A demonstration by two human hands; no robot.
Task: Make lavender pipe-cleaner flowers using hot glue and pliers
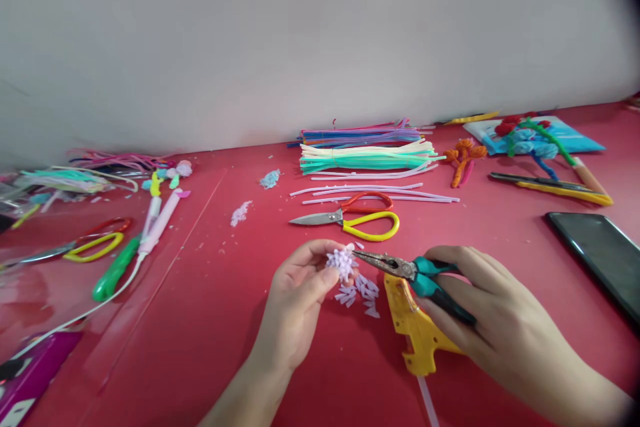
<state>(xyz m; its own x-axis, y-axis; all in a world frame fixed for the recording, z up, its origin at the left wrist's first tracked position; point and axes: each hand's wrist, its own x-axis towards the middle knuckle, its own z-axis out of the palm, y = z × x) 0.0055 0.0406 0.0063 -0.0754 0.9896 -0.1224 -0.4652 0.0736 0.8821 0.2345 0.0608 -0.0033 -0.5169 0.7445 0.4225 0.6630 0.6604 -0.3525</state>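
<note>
Pinched between the fingers of my left hand [300, 297] is a small lilac flower [341, 263] with many short pointed petals. My right hand [493, 307] is wrapped round the teal and black handles of long-nose pliers [395, 265]. The pliers' tips reach the flower's upper right edge; whether they grip a petal there is too small to tell. Several loose lilac petal pieces [367, 290] lie on the red table just below the flower. A yellow glue gun [417, 333] with a clear glue stick lies under the pliers, partly hidden by my right hand.
Red-and-yellow-handled scissors [350, 217] lie beyond my hands, before lilac stems [380, 193] and pipe cleaner bundles [367, 157]. A phone [600, 260] and a yellow cutter [555, 188] are at right. A corded pink tool [160, 223], second scissors [95, 243] and a purple box [37, 373] sit left.
</note>
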